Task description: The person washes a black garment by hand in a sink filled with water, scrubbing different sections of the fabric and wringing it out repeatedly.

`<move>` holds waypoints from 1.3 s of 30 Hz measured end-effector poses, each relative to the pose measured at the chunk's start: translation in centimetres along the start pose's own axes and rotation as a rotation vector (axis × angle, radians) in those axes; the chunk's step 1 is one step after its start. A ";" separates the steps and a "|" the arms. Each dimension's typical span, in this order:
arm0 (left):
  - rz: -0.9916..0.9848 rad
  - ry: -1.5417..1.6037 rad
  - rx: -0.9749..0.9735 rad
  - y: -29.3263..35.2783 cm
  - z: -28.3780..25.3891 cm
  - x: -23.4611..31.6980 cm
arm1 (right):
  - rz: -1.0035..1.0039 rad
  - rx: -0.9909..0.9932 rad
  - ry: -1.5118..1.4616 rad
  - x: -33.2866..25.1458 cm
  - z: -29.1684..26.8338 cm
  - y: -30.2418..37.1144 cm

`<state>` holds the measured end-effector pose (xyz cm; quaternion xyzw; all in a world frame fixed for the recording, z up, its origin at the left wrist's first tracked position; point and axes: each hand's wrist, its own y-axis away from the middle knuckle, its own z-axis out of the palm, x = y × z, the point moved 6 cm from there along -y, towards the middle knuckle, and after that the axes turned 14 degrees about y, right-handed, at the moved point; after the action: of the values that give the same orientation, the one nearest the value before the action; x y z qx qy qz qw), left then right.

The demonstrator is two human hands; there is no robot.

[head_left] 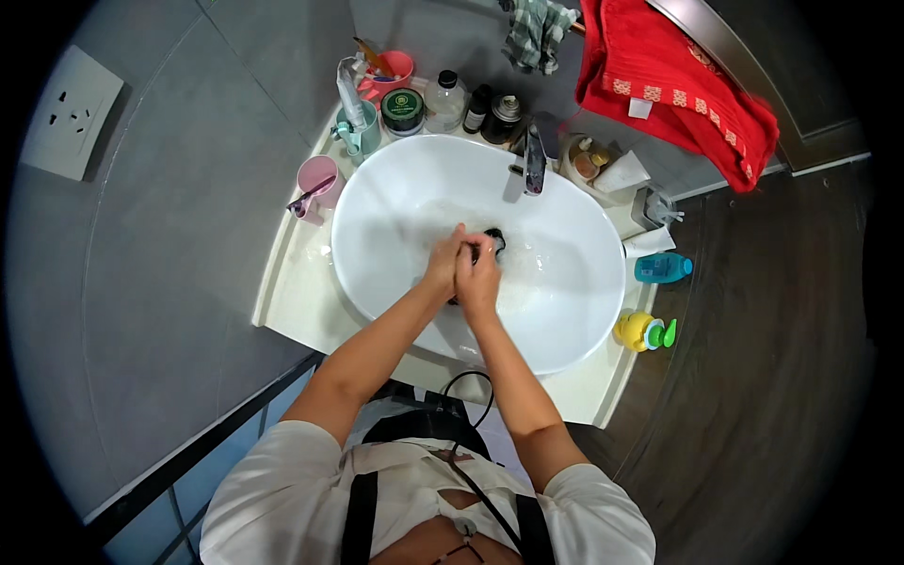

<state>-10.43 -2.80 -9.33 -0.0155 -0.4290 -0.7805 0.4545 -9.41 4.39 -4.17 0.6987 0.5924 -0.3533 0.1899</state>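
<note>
So, L hand (443, 259) + R hand (478, 273) have fingers tog. round a dark thing (496, 234), in from sink's (574, 301) edges; might slip b/c it looks wet.

So the left hand (443, 261) and right hand (479, 278) were pressed together over the white basin (576, 273), with some black thing (496, 238), mostly hidden, peeking out around their 2 o'clock. Round the basin, the faucet (535, 168) sat at 1ish, a red towel (664, 113) hung past 2, a blue bottle (661, 267) was at 3, a yellow pump bottle (635, 330) at 4, a pink mug (321, 175) at 10.
</note>
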 end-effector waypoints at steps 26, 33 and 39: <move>-0.268 0.609 -0.445 6.3 9.9 3.1 | 0.714 -0.555 -1.991 6.9 1.4 4.5; 0.055 0.368 -0.037 -1.7 -4.1 5.7 | 0.633 -0.272 -0.776 10.2 -4.0 -0.5; -0.225 0.264 0.160 -1.3 -7.3 -1.0 | 0.002 0.239 -0.061 7.0 -8.0 -2.9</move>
<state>-8.09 -6.81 -15.19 0.1712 -0.4254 -0.7851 0.4163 -9.74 15.40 -3.31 0.7058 0.5394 -0.4423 0.1235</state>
